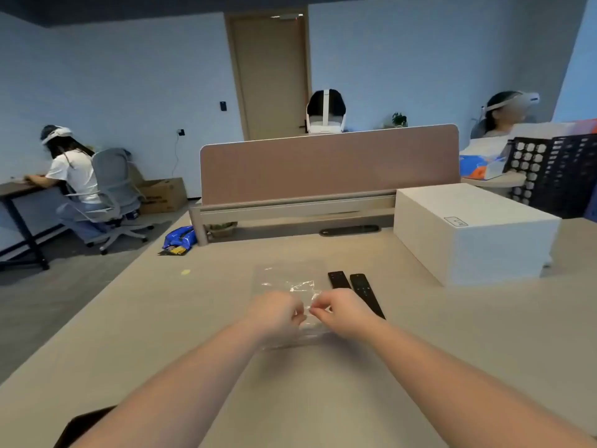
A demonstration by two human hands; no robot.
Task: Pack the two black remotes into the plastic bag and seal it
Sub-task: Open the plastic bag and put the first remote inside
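A clear plastic bag (284, 281) lies flat on the beige table (161, 334) in front of me. My left hand (274, 313) and my right hand (339, 310) both pinch the bag's near edge, fingertips almost touching. Two black remotes lie side by side just right of the bag: the left remote (338, 279) is partly hidden by my right hand, the right remote (366, 294) is longer in view. Both remotes lie outside the bag.
A large white box (475, 231) stands at the right. A brown desk divider (329, 163) closes the far edge. A dark object (80, 425) sits at the near left corner. People wearing headsets sit in the background.
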